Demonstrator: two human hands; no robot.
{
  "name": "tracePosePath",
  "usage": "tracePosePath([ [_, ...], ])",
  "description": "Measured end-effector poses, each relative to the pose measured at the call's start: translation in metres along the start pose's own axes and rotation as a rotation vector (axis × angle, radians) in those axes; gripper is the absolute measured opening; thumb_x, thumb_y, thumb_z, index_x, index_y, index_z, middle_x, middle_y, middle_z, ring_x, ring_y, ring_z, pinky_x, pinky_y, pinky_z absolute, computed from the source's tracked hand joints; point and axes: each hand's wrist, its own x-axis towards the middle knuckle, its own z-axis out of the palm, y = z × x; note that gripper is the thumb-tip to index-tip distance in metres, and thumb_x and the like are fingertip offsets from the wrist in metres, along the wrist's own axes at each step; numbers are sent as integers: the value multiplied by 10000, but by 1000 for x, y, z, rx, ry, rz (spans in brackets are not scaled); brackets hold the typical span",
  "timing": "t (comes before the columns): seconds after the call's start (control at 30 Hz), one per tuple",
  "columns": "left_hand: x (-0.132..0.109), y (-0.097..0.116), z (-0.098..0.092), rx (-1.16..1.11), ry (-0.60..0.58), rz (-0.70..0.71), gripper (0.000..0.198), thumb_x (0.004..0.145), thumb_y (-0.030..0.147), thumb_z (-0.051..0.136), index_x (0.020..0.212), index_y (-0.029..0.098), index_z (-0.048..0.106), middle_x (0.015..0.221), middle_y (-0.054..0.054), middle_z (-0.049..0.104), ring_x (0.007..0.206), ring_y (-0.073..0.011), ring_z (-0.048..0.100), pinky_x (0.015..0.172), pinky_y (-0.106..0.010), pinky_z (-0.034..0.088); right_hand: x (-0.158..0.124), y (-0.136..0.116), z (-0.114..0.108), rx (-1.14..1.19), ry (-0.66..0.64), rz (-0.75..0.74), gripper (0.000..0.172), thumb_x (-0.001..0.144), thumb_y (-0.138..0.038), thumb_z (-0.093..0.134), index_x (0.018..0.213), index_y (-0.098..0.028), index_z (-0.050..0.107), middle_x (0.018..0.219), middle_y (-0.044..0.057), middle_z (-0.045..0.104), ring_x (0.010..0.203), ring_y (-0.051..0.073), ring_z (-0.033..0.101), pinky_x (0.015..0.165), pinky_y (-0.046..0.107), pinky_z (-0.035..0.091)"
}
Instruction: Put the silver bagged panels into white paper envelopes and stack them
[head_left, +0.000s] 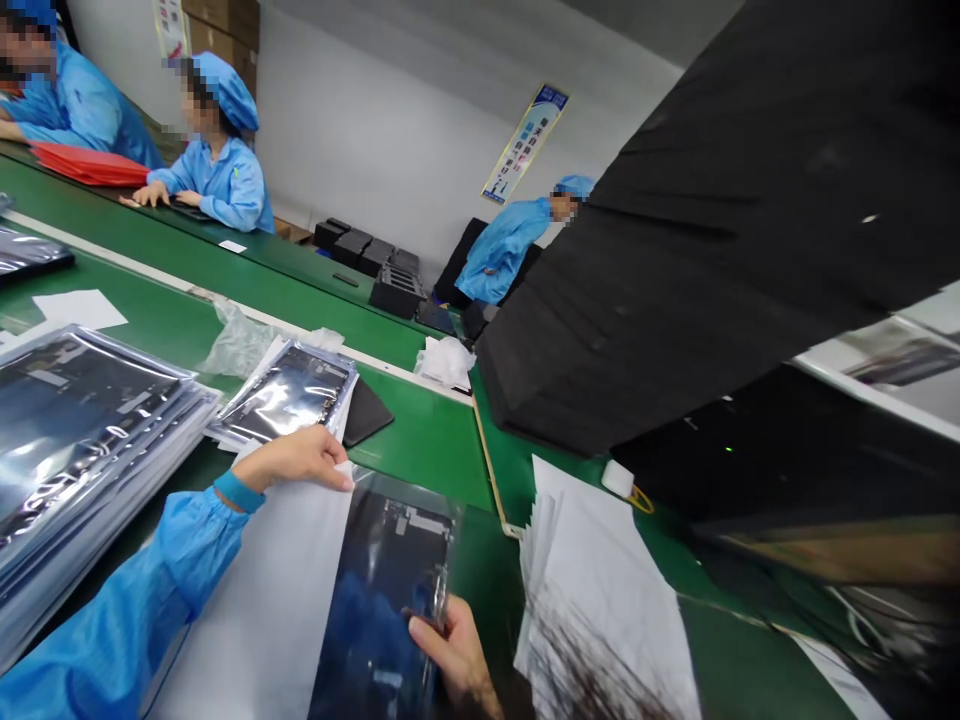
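Observation:
My left hand [307,460], in a blue sleeve, pinches the top edge of a large white sheet [255,600]. The fingertips meet where the sheet borders a dark flat panel [382,590] in clear film. Around the panel's lower right edge my right hand [454,645] is closed, thumb on its face. Small components and pale labels show along the panel's edge. Beyond my left hand lies another film-wrapped panel [292,385] on white sheets, with a dark flat piece [367,412] beside it. The bottom of the held panel runs out of view.
A tall stack of film-wrapped panels [82,420] stands at left. White sheets [592,570] are piled at right, beside a black-draped structure [637,280]. Crumpled clear plastic [240,340] lies on the green table [442,445]. Three co-workers in blue are across the line.

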Motion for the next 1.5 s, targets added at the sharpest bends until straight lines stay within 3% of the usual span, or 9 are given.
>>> tracePosePath([
  [0.13, 1, 5, 6, -89, 15, 7, 335, 598, 463, 824, 644, 196, 628, 554, 71, 474, 549, -117, 400, 525, -266, 258, 14, -27, 11, 211, 27, 56, 452, 472, -654, 876, 793, -349, 786, 866, 48, 847, 892, 387, 775, 840, 555, 596],
  [0.27, -2, 6, 2, -121, 41, 27, 292, 616, 437, 798, 679, 187, 662, 587, 54, 560, 573, -130, 463, 540, -260, 296, 41, -71, 29, 86, 66, -34, 458, 489, -589, 923, 805, -294, 771, 873, 55, 841, 934, 369, 762, 945, 533, 568],
  [0.37, -8, 2, -9, -121, 80, 45, 314, 626, 460, 806, 739, 181, 716, 613, 45, 610, 595, -140, 503, 564, -262, 313, 51, -85, 38, 59, 40, -61, 446, 516, -545, 934, 853, -293, 784, 878, 36, 843, 928, 352, 764, 940, 512, 574],
  [0.5, -10, -6, -17, -105, 124, 40, 309, 594, 439, 833, 711, 171, 733, 579, 46, 605, 574, -139, 498, 577, -269, 308, 48, -73, 40, 62, 43, -41, 417, 569, -566, 906, 871, -306, 783, 865, 20, 838, 931, 363, 773, 892, 520, 596],
  [0.73, -4, -6, -11, -102, 122, 28, 341, 607, 443, 832, 781, 156, 772, 630, 14, 675, 605, -154, 545, 598, -269, 336, 47, -48, 30, 87, 120, -29, 454, 560, -601, 904, 895, -311, 803, 934, 38, 849, 1018, 359, 754, 920, 506, 584],
  [0.97, -9, 3, -13, -85, 132, 7, 290, 620, 417, 815, 760, 167, 767, 627, 14, 684, 622, -162, 561, 597, -268, 349, 48, -50, 27, 16, 116, -73, 467, 588, -588, 897, 933, -280, 827, 937, 60, 857, 949, 357, 764, 944, 525, 580],
  [1.2, -5, 2, -9, -49, 149, 16, 302, 601, 431, 825, 748, 173, 769, 651, 6, 700, 650, -175, 581, 609, -273, 357, 47, -56, 18, -91, -1, -115, 443, 645, -587, 861, 975, -293, 833, 994, 58, 862, 999, 370, 765, 970, 513, 583],
  [1.5, -9, 10, -7, -34, 118, 22, 327, 608, 447, 822, 745, 158, 753, 607, 26, 630, 596, -145, 499, 581, -265, 307, 41, -66, 23, -65, -8, -95, 462, 622, -556, 891, 981, -276, 813, 1041, 86, 865, 1043, 378, 765, 1004, 537, 567],
])
